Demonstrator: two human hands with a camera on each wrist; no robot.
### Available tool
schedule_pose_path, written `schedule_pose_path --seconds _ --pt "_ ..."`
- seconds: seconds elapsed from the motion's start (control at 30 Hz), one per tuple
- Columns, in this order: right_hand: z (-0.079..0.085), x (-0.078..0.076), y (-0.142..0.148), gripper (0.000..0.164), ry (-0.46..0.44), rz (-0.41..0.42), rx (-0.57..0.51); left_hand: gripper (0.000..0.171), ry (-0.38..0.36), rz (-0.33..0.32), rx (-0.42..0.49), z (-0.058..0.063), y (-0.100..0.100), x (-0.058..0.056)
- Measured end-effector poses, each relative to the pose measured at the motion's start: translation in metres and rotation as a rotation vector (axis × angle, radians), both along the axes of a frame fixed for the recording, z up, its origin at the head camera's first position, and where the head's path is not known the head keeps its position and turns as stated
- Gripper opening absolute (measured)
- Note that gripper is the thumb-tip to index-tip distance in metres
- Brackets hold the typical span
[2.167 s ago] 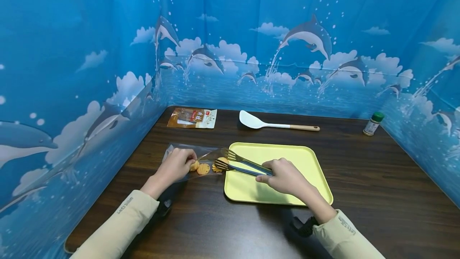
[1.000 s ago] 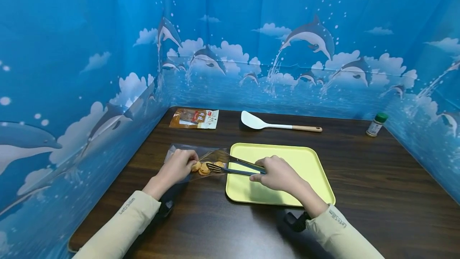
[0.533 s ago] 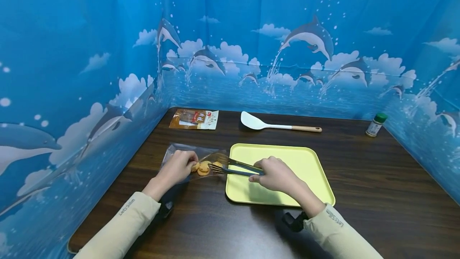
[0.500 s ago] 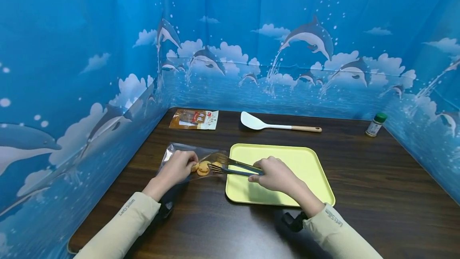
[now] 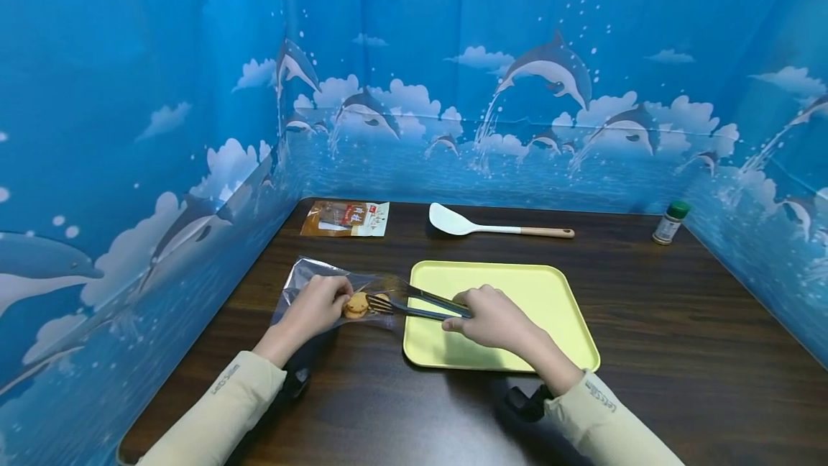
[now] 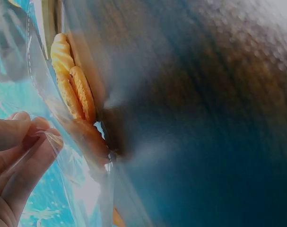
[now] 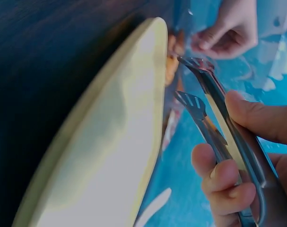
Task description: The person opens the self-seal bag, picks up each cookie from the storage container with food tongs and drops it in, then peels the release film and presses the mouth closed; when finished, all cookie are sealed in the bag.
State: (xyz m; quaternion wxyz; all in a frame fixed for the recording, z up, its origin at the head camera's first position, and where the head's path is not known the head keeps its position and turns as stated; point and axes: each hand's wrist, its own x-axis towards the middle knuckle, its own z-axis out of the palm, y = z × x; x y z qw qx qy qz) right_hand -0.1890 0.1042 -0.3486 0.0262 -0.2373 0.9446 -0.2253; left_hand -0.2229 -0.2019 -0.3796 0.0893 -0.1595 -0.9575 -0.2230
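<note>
My left hand (image 5: 315, 308) pinches the film of a clear plastic bag (image 5: 300, 275), with thumb and fingertips together on it in the left wrist view. Round golden cookies (image 5: 356, 305) lie in the bag beside those fingertips, some stacked against each other (image 6: 74, 90). My right hand (image 5: 494, 318) grips metal tongs (image 7: 230, 127), thumb on one arm and fingers curled round the other. The tongs' slotted tips are spread apart. In the head view they reach left to the bag, the nearer tip overlapping the cookies.
Under the tongs stands a yellow tray (image 5: 563, 308), close to the bag's right side. Along the back of the dark table (image 5: 401, 408) lie a brown food packet (image 5: 345, 218) and a white spatula (image 5: 453, 220). A green-capped shaker bottle (image 5: 670, 223) stands at the back right.
The tongs have moved left, further over the cookies. The cookies are bunched closer to my left hand, and the bag's left end has crumpled up. My left hand keeps its pinch.
</note>
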Motion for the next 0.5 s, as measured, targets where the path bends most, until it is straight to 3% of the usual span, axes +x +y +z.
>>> schedule_pose_path --seconds 0.3,0.5 --pt "0.01 0.022 0.079 0.033 -0.007 -0.142 0.003 0.008 0.02 -0.013 0.002 -0.001 -0.001 -0.003" --pt "0.013 0.033 0.139 0.064 -0.042 -0.288 0.056 0.007 0.005 -0.016 0.002 -0.002 -0.002 -0.003"
